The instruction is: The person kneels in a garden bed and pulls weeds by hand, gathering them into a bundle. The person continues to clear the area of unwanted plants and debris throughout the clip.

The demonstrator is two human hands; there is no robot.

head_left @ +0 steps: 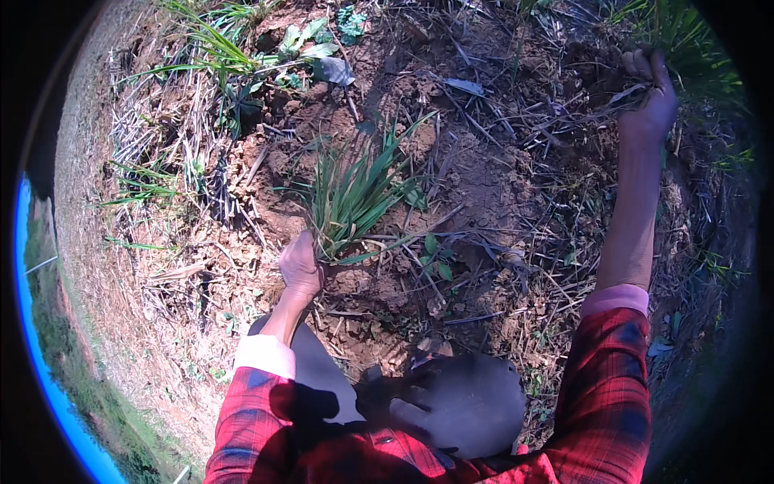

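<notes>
My left hand [300,261] is closed around the lower left side of a tuft of long green grass [354,199], just above the bare soil in front of my knees. Far out to the upper right, my right hand [654,91] has its fingers bent at the base of a larger, darker grass clump [695,54]. Dry stalks and a withered leaf lie by its fingers; whether they grip the clump is hard to see in the shade.
Dry straw [139,136] covers the ground at left. A broad-leaved weed [305,45] and another grass tuft [227,54] grow at the upper left. A small leafy plant [436,259] stands right of the near tuft. My bent knee [471,405] is close below.
</notes>
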